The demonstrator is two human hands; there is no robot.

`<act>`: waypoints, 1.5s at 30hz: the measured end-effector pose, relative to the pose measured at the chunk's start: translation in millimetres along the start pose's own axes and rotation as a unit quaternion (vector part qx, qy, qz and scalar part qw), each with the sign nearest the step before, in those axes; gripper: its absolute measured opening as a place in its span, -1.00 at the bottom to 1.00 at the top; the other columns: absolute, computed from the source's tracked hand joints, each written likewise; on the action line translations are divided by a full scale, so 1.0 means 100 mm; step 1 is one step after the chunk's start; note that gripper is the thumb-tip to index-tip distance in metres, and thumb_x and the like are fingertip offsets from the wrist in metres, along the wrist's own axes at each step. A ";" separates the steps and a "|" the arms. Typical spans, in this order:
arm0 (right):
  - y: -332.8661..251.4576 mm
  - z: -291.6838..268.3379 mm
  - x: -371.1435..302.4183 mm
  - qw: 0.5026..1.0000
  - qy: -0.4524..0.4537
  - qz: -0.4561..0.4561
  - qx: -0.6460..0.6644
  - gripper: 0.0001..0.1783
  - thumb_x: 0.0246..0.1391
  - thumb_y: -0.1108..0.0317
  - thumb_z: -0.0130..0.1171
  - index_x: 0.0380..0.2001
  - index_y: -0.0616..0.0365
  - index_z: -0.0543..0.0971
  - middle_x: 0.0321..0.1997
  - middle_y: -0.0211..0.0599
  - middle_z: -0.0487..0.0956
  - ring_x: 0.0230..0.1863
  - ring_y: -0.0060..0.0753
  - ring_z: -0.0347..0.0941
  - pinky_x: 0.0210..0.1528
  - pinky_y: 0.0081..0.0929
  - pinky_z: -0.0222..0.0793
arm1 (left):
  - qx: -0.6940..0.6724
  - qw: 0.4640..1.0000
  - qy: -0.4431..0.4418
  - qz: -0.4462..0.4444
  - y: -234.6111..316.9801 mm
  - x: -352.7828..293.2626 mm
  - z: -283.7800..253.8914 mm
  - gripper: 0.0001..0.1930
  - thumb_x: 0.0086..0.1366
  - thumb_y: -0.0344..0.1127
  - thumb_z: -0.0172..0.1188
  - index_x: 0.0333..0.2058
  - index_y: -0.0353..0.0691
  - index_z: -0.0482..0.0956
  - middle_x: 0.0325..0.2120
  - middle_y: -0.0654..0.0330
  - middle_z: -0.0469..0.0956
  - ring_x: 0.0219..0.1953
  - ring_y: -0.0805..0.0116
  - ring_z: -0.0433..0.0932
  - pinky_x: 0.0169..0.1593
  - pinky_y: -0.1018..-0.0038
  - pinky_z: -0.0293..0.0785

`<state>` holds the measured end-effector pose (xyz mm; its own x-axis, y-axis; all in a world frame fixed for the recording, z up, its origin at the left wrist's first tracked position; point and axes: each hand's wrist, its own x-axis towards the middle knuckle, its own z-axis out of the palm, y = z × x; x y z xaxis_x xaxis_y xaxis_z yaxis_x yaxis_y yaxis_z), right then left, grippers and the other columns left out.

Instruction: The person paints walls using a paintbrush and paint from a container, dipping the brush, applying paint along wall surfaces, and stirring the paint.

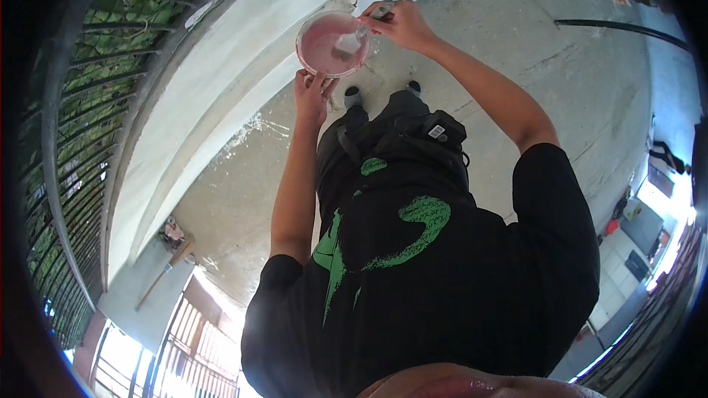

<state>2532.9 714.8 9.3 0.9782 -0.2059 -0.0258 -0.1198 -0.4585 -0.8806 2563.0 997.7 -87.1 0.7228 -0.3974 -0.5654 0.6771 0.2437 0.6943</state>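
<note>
In the head view, a round tub [313, 35] with a pinkish inside is held up at the top of the frame, a little left of the middle. Its near rim is gripped by the left hand [313, 97], the fingers being bent against the wall of the tub. A brush [347, 42] with a pale, flat head is pinched by its handle between the thumb and fingers of the right hand [398, 24], just beside the tub's right edge. The brush head is reached over the tub's mouth, tilted down to the left; it seems to be dipped in the contents, though the depth cannot be told.

Below the tub, the shoes [352, 96] are planted on a grey floor [472, 51]. A black shirt [420, 309] with a green print is seen across the lower middle. The left side is filled by a pale wall [166, 155] and a dark railing [51, 140], with green leaves behind it. A broom [179, 253] is seen at the lower left.
</note>
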 end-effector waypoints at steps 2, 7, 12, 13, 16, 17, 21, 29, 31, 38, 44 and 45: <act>0.02 -0.09 -0.05 0.994 -0.017 -0.027 -0.107 -0.73 0.18 0.14 0.43 -0.26 0.13 0.76 -0.48 -0.28 0.69 -0.47 -0.54 0.62 -0.36 -0.46 0.49 | 0.000 1.000 -0.024 -0.010 0.12 -0.05 0.23 -0.72 0.44 -0.43 0.24 -0.04 -0.24 0.28 -0.12 0.10 0.49 -0.03 0.23 0.61 0.16 0.10 0.68; -0.03 -0.33 -0.27 0.990 0.085 -0.018 -0.109 -0.67 0.14 0.08 0.47 -0.24 0.12 0.76 -0.45 -0.25 0.71 -0.44 -0.48 0.62 -0.31 -0.42 0.51 | 0.018 0.998 -0.061 0.008 0.24 -0.17 0.50 -0.73 0.46 -0.43 0.22 -0.03 -0.24 0.29 -0.09 0.09 0.51 -0.02 0.24 0.62 0.15 0.12 0.67; 0.05 -0.71 -0.85 0.998 0.047 0.050 0.016 -0.62 0.27 0.13 0.38 -0.01 0.19 0.68 -0.27 -0.41 0.68 -0.25 -0.57 0.57 -0.09 -0.47 0.53 | 0.018 0.995 -0.099 -0.001 0.31 -0.21 0.66 -0.74 0.47 -0.46 0.19 -0.01 -0.22 0.29 -0.08 0.09 0.52 -0.01 0.26 0.62 0.16 0.14 0.67; 0.04 -0.75 -1.02 0.997 0.048 0.064 -0.003 -0.63 0.30 0.16 0.35 0.03 0.17 0.67 -0.24 -0.44 0.65 -0.22 -0.59 0.55 -0.08 -0.48 0.53 | 0.011 0.994 -0.106 -0.004 0.32 -0.24 0.66 -0.75 0.46 -0.46 0.19 -0.01 -0.22 0.30 -0.08 0.09 0.52 -0.01 0.27 0.62 0.15 0.14 0.68; 0.09 -0.79 -1.63 0.991 0.010 0.137 0.009 -0.62 0.40 0.11 0.21 0.11 0.12 0.62 -0.18 -0.45 0.64 -0.19 -0.63 0.53 -0.12 -0.51 0.51 | 0.012 0.994 -0.110 -0.012 0.32 -0.26 0.59 -0.75 0.46 -0.46 0.19 -0.02 -0.22 0.30 -0.07 0.09 0.52 0.00 0.27 0.62 0.15 0.13 0.68; 0.08 -0.80 -1.84 0.981 0.006 0.194 0.013 -0.57 0.42 0.02 0.15 0.12 0.11 0.61 -0.18 -0.45 0.63 -0.21 -0.62 0.52 -0.15 -0.54 0.49 | 0.019 0.993 -0.111 -0.018 0.31 -0.26 0.56 -0.75 0.46 -0.46 0.20 -0.02 -0.23 0.31 -0.06 0.09 0.51 0.01 0.26 0.62 0.15 0.13 0.69; -0.15 -0.58 -2.41 0.905 0.035 0.399 0.140 -0.41 0.43 -0.20 0.02 0.11 0.10 0.60 -0.18 -0.43 0.63 -0.24 -0.60 0.51 -0.23 -0.59 0.43 | 0.019 0.995 -0.100 -0.012 0.30 -0.32 0.50 -0.75 0.46 -0.46 0.20 -0.03 -0.23 0.31 -0.05 0.09 0.51 0.01 0.25 0.61 0.16 0.12 0.68; -0.44 -0.34 -2.61 0.933 0.069 0.307 0.172 -0.47 0.37 -0.05 0.21 0.17 0.11 0.57 -0.04 -0.28 0.70 -0.06 -0.49 0.58 0.02 -0.42 0.48 | 0.003 0.995 -0.091 -0.029 0.33 -0.42 0.41 -0.73 0.44 -0.44 0.23 -0.03 -0.22 0.31 -0.06 0.10 0.50 -0.02 0.26 0.60 0.18 0.11 0.67; -0.55 -0.37 -2.61 0.945 0.067 0.285 0.146 -0.48 0.33 0.01 0.27 0.19 0.10 0.56 -0.04 -0.27 0.70 -0.05 -0.48 0.59 0.01 -0.41 0.49 | -0.005 0.995 -0.090 -0.029 0.30 -0.46 0.35 -0.74 0.44 -0.44 0.23 -0.04 -0.22 0.31 -0.06 0.11 0.50 -0.02 0.27 0.60 0.17 0.12 0.67; -0.90 -0.57 -2.55 0.959 0.004 0.269 0.084 -0.39 0.21 0.07 0.43 0.24 0.05 0.50 -0.03 -0.22 0.67 0.02 -0.38 0.62 -0.03 -0.39 0.55 | -0.016 0.998 -0.055 -0.013 0.20 -0.56 0.28 -0.71 0.44 -0.46 0.22 0.01 -0.20 0.32 -0.01 0.10 0.49 0.00 0.27 0.61 0.11 0.19 0.71; -0.83 -0.79 -2.64 0.942 -0.002 0.317 0.109 -0.36 0.24 0.16 0.40 0.31 0.06 0.44 0.13 -0.15 0.59 0.10 -0.38 0.57 0.10 -0.35 0.54 | -0.004 0.998 -0.063 -0.007 0.09 -0.54 0.48 -0.71 0.45 -0.46 0.21 0.04 -0.21 0.33 0.03 0.09 0.49 0.04 0.23 0.61 0.12 0.17 0.70; -0.82 -0.85 -2.65 0.942 0.002 0.318 0.111 -0.36 0.24 0.16 0.40 0.31 0.06 0.44 0.13 -0.15 0.59 0.10 -0.38 0.57 0.10 -0.35 0.54 | 0.006 0.998 -0.065 -0.009 0.06 -0.52 0.53 -0.72 0.46 -0.45 0.21 0.04 -0.21 0.33 0.03 0.09 0.49 0.04 0.23 0.61 0.12 0.16 0.69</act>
<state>2269.2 733.7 128.8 0.7200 -0.3813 -0.5799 -0.6420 -0.0487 -0.7651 2522.1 973.0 -29.6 0.6855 -0.5131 -0.5165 0.6880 0.2244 0.6902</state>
